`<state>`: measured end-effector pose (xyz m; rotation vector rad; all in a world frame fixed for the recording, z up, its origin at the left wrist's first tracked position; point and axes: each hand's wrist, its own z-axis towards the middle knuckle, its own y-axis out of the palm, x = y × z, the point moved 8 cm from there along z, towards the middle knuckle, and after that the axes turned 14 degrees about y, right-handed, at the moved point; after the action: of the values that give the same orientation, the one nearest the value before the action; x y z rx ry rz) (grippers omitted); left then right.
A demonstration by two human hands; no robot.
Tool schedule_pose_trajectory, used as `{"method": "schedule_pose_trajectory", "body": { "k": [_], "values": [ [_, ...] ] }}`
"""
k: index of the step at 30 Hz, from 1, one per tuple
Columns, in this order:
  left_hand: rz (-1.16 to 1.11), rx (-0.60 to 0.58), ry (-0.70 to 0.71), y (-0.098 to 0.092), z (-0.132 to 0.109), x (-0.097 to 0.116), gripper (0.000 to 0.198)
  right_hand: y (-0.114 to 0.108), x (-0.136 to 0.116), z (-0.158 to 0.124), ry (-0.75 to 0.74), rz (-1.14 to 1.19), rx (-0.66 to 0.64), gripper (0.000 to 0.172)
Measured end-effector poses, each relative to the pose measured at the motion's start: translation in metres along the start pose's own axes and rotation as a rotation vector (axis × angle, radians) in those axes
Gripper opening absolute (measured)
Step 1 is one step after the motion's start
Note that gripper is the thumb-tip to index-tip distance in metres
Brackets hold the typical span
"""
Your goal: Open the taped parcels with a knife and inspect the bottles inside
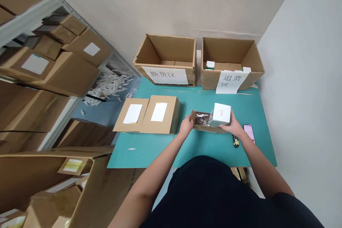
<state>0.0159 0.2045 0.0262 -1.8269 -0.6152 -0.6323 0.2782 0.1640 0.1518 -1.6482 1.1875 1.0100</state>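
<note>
The right hand (231, 125) was closed on the lower right side of a white box (221, 113) sheathed in clear plastic, at the right end of an open carton (207, 125); whether the carton bore any of the box's weight could not be determined. The left hand (186, 125) lay against the carton's left end, but it could not be determined whether it gripped the carton or only steadied it. Dark wrapping (202, 118) lay inside the carton. A utility knife (236, 141) lay just beside the right hand, with a phone (249, 133) near the right edge of the teal-topped desk (149, 153). Hazards were as follows: the slick plastic could let the box slip from the right hand, a sideways sweep of the right forearm could strike the knife or push the phone over the edge, and uneven pressure could slide the carton. Two sealed cartons (146, 115) stood just left of the left hand, limiting leftward movement. Bare desk surface extended along the near edge and between the open carton and two open bins (197, 62) at the far edge against the wall. The bins carried paper labels. Further left, a shelf (72, 60) held stacked cartons above shredded white filler (109, 87) on the floor.
</note>
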Motion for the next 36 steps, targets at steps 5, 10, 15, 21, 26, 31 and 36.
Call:
{"method": "schedule_pose_trajectory", "body": {
  "k": [5,10,15,21,26,31,36],
  "values": [
    [-0.064,0.072,0.021,-0.001,0.006,-0.002,0.036,-0.008,-0.019,-0.018,0.023,0.061,0.006,0.090],
    [-0.120,0.056,0.011,-0.003,0.011,-0.008,0.046,0.016,-0.001,-0.037,0.067,0.053,-0.095,0.090],
    [-0.121,0.259,0.131,-0.030,-0.019,0.004,0.056,0.047,0.046,-0.049,0.120,0.102,-0.179,0.088],
    [-0.228,0.014,0.609,0.008,-0.092,0.041,0.063,0.062,0.104,-0.054,0.194,0.173,-0.162,0.090],
    [-0.416,-0.284,0.582,0.067,-0.106,0.036,0.106,0.077,0.133,-0.041,0.162,0.100,-0.191,0.083],
    [-0.485,-0.187,0.514,0.085,-0.087,0.021,0.084,0.085,0.159,-0.022,0.161,0.025,-0.139,0.081],
    [-0.493,-0.144,0.469,0.104,-0.080,0.009,0.075,0.087,0.170,-0.017,0.156,-0.124,-0.019,0.078]
  ]
}}
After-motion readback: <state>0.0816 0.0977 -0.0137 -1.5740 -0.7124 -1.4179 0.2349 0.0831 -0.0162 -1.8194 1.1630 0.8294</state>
